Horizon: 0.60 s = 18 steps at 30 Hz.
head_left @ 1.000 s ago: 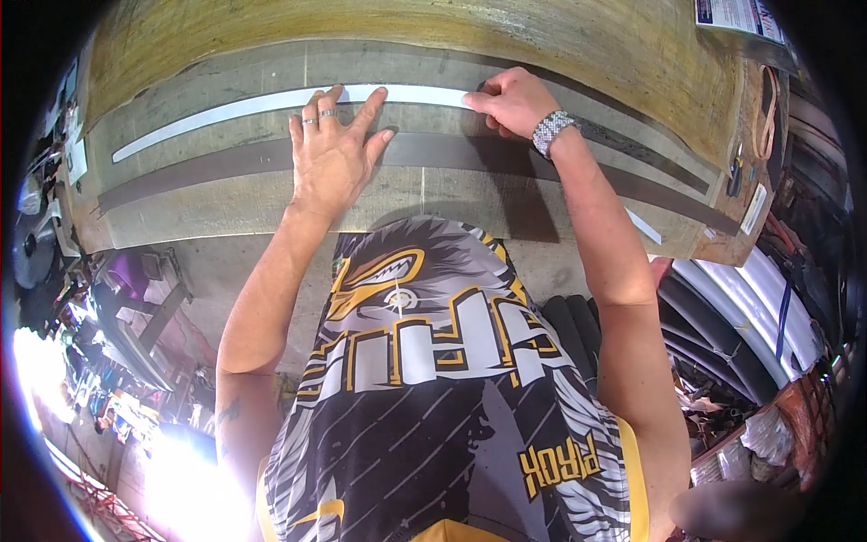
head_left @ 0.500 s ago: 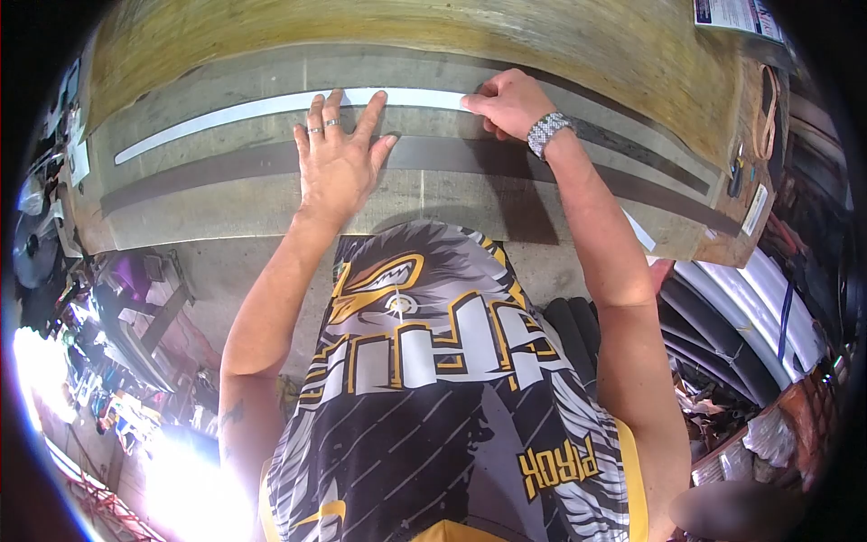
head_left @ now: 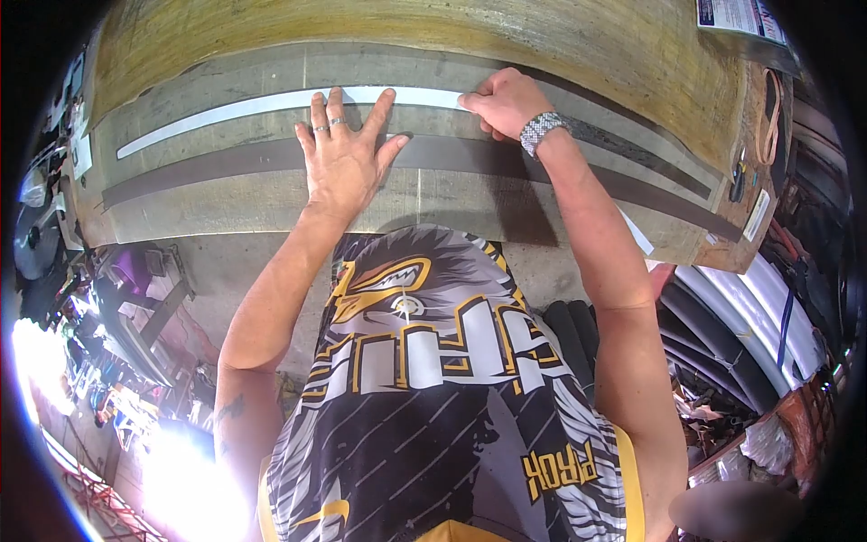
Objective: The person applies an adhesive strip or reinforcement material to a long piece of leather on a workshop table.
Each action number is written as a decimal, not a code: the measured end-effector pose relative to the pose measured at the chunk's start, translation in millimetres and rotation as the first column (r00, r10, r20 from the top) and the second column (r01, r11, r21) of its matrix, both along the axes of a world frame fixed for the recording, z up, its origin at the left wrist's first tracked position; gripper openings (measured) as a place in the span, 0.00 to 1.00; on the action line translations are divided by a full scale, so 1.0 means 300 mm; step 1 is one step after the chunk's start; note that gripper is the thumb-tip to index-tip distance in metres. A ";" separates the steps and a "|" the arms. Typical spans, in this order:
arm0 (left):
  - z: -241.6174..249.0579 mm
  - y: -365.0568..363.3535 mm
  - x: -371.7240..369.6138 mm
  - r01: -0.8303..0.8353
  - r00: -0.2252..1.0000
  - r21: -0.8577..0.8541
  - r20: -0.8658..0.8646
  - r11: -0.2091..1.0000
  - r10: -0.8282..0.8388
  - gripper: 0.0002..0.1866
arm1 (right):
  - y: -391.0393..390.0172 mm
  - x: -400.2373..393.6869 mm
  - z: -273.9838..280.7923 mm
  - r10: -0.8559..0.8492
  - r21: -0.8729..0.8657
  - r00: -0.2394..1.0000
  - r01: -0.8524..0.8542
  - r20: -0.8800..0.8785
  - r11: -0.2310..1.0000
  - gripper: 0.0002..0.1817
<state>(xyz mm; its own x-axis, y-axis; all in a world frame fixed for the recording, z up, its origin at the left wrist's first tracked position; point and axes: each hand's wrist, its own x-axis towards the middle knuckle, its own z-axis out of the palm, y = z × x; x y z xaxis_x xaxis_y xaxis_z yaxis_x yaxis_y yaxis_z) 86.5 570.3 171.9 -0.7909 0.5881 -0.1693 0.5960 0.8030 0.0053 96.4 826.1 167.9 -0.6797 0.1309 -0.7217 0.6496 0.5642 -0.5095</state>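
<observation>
A long, narrow white strip (head_left: 217, 117) lies across the worktable and curves in this wide view. My left hand (head_left: 348, 167) is spread over it, with the fingertips resting on the strip and the thumb out to the right. At the strip's right end, my right hand (head_left: 508, 104) pinches it between thumb and fingers. From there a dark strip (head_left: 632, 149) runs on to the right in the same line; whether the two are joined is hidden by my hand. A wider brown-grey strip (head_left: 226, 165) lies nearer me, below the left palm.
The worktable (head_left: 271, 208) has a yellowish sheet (head_left: 379, 23) along its far side. A box (head_left: 741, 23) stands at the far right. Silvery and dark rolls (head_left: 745, 312) are at the lower right. Assorted clutter (head_left: 135, 361) fills the lower left.
My left hand has shifted slightly to the right along the white strip. My right hand keeps its pinch, a touch further left.
</observation>
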 end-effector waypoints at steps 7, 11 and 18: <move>-0.008 0.131 0.061 0.105 0.985 0.320 0.096 0.942 -0.142 0.39 | -0.001 -0.002 -0.033 0.058 0.071 0.998 -0.057 -0.004 0.996 0.20; 0.003 0.173 0.075 0.111 0.983 0.325 0.102 0.939 -0.152 0.37 | 0.036 -0.003 -0.007 0.008 -0.165 0.998 0.004 0.070 0.986 0.18; 0.028 0.184 0.070 0.095 0.985 0.276 0.111 0.957 -0.129 0.35 | 0.213 0.089 0.038 0.042 -0.424 0.995 0.002 0.096 0.906 0.20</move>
